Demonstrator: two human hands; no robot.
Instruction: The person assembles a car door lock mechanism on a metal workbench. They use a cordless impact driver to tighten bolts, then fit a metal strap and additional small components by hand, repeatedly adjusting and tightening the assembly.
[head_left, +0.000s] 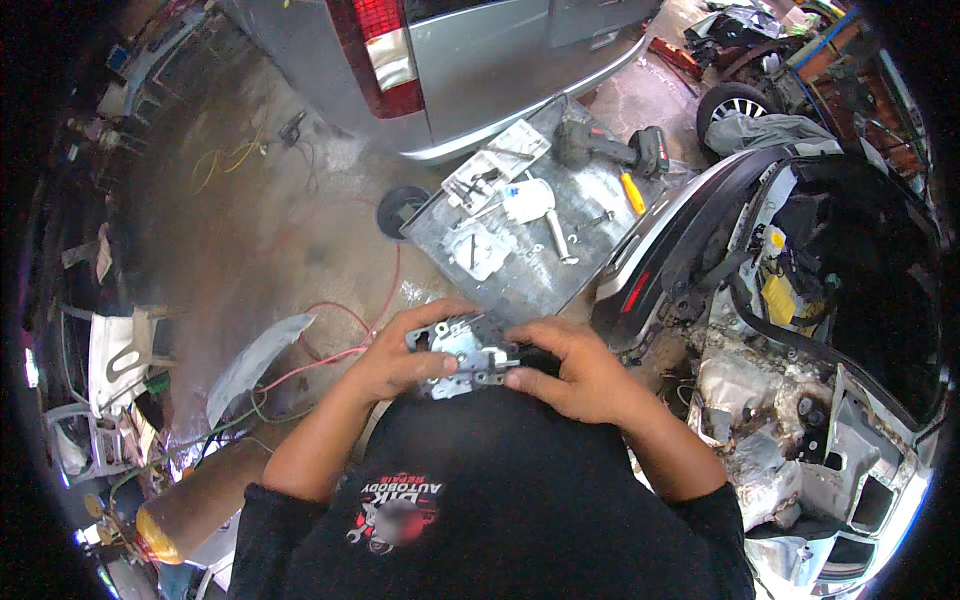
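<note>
Close in front of my black shirt, both hands hold a metal latch assembly [462, 340], a silvery plate with holes and a black section at its right end. My left hand [405, 352] is closed round its left side, with the thumb lying across the plate. My right hand [568, 372] grips the right end, thumb low and index finger on top. My palms and fingers hide part of the latch. Beyond it stands a grey cart top [515, 285] bearing a cordless power tool [600, 148], a yellow-handled tool [633, 194] and an air tool [545, 208].
A silver vehicle's rear [490, 75] stands past the cart. At right sits a partly stripped car body [800, 400]. Red hose [335, 352] trails over the floor [270, 240] at left, near a curved grey panel [255, 365]. A cylinder [200, 490] lies at lower left.
</note>
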